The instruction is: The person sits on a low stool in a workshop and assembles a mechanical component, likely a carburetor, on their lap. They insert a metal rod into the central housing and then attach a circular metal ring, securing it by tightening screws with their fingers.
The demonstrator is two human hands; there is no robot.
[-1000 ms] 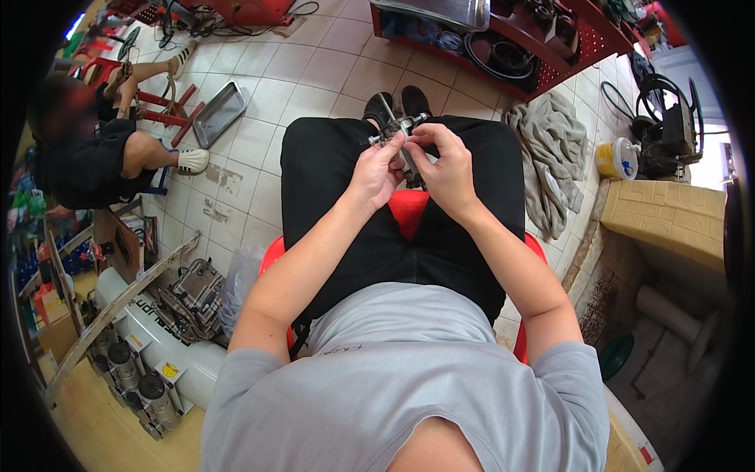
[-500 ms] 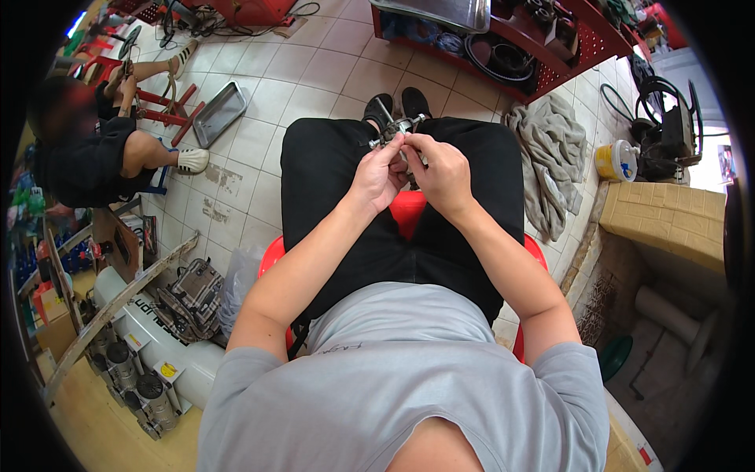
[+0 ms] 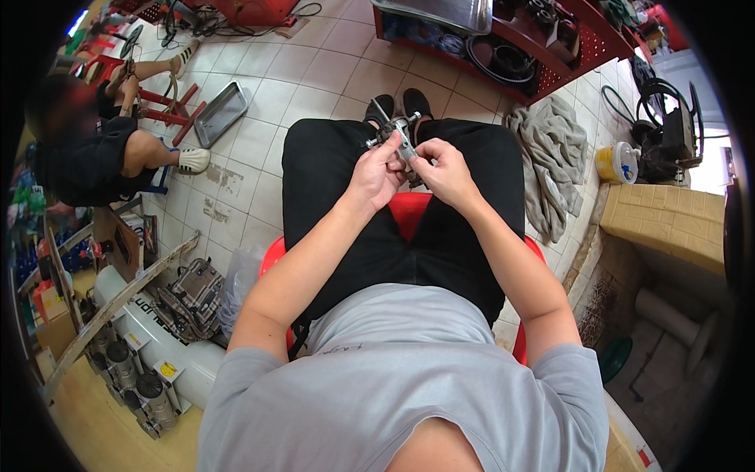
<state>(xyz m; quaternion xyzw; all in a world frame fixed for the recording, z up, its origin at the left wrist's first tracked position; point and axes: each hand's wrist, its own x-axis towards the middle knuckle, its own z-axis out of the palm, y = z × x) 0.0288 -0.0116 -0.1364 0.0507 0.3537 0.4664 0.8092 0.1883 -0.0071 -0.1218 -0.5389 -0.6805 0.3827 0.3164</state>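
Between my knees, in front of the red seat (image 3: 409,214), I hold a small silvery metal part (image 3: 405,140) with rod-like and rounded pieces sticking out of it. My left hand (image 3: 376,175) grips it from the left, with the thumb lying along its top. On its right side, my right hand (image 3: 447,173) has thumb and fingers pinched at the near right end of the part. The fingers and palms hide the underside, so its exact kind cannot be made out.
A grey cloth (image 3: 546,161) lies on the floor beside my right leg. Ahead stands a red cart (image 3: 562,75) with a metal tray (image 3: 440,14). Another tray (image 3: 220,115) rests on the tiles near a seated person (image 3: 94,149) at left. A yellow-and-white bucket (image 3: 617,163) stands at right.
My right hand has drawn slightly right and down from the top of the metal part, which shows more of it. My left hand keeps its hold.
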